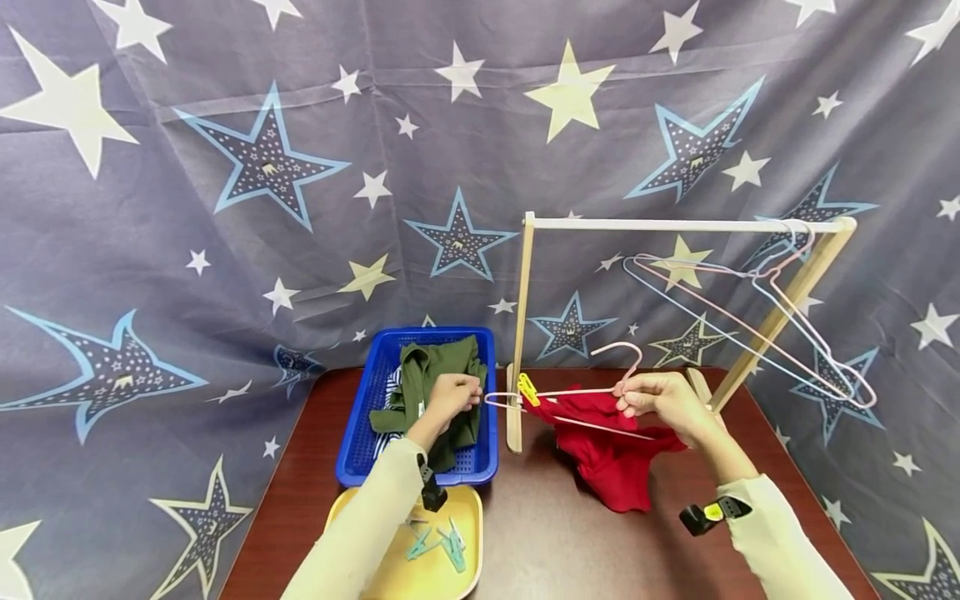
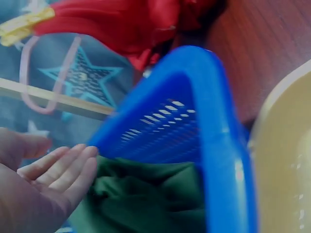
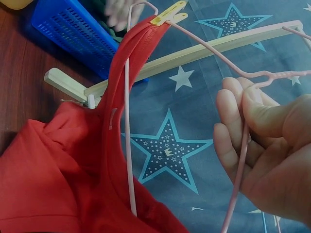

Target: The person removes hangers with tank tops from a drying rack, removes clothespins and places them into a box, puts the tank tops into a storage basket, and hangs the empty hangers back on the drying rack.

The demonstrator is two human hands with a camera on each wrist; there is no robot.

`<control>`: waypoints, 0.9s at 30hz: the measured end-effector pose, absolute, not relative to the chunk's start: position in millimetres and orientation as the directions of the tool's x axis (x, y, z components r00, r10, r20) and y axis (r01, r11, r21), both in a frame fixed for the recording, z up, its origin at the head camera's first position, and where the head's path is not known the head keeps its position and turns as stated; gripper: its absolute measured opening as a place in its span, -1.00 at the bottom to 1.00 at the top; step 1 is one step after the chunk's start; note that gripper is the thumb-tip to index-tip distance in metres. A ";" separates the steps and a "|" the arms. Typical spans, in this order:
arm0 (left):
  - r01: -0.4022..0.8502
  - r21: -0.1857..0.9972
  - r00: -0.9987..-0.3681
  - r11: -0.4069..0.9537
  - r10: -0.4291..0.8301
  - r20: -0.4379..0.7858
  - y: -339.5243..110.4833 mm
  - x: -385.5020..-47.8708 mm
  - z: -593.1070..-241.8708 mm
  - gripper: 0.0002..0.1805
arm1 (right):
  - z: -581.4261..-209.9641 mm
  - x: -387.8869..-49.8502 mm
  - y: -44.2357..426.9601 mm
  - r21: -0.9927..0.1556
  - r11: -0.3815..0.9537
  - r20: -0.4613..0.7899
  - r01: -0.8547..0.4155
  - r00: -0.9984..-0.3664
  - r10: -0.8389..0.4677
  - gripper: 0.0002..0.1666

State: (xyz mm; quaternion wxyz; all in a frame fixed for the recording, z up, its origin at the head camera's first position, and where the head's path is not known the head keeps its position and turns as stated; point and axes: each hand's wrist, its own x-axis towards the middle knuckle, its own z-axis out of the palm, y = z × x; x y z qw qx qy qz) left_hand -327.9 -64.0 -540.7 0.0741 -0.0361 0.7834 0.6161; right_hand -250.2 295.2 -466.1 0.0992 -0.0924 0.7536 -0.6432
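My right hand (image 1: 663,400) pinches a pink hanger (image 3: 243,160) just below its hook, thumb against fingers. A red garment (image 1: 611,458) hangs from the hanger's left part, where a yellow clothespin (image 3: 169,13) clips its edge to the wire. Loose folds of the garment droop over the table. My left hand (image 2: 53,184) holds nothing, its fingers loosely extended, over the blue basket (image 1: 491,400). Inside that basket lies a dark green garment (image 1: 420,375), with a blue-and-white striped cloth (image 1: 386,442) partly hidden under it.
A wooden rack (image 1: 675,224) with a white bar stands behind the right hand. Two hangers, one light blue (image 1: 787,308) and one pink (image 1: 806,258), hang at its right end. In front of the basket, a yellow tray (image 1: 472,533) holds several teal clothespins (image 1: 453,546).
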 end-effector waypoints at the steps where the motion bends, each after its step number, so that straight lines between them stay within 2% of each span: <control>1: -0.119 0.968 -0.991 0.220 0.038 -0.130 -65.1 -327.3 -534.9 -0.70 | -465.7 -249.9 294.4 -0.988 0.156 -0.031 -0.012 -0.962 -0.270 -0.63; 5: 0.003 0.986 -0.989 0.165 0.146 -0.021 -66.7 -323.2 -510.4 -0.65 | -465.3 -249.6 290.9 -0.986 0.167 -0.033 -0.016 -0.958 -0.286 -0.67; 9: 0.080 0.989 -0.944 0.126 0.328 0.035 -66.8 -319.8 -489.8 -0.60 | -464.8 -250.6 287.2 -0.985 0.174 -0.058 0.007 -0.954 -0.294 -0.66; 13: 0.101 0.982 -0.901 0.162 0.434 0.022 -67.6 -319.1 -477.4 -0.58 | -464.4 -252.1 282.5 -0.984 0.177 -0.076 0.023 -0.950 -0.302 -0.63; 18: 0.126 0.962 -0.867 0.242 0.498 -0.012 -71.7 -319.6 -469.7 -0.56 | -467.1 -254.0 277.8 -0.987 0.162 -0.057 0.006 -0.947 -0.316 -0.65; 27: 0.125 0.965 -0.795 0.232 0.605 -0.043 -72.6 -325.7 -472.0 -0.49 | -465.0 -254.5 273.9 -0.987 0.159 -0.041 -0.014 -0.940 -0.339 -0.66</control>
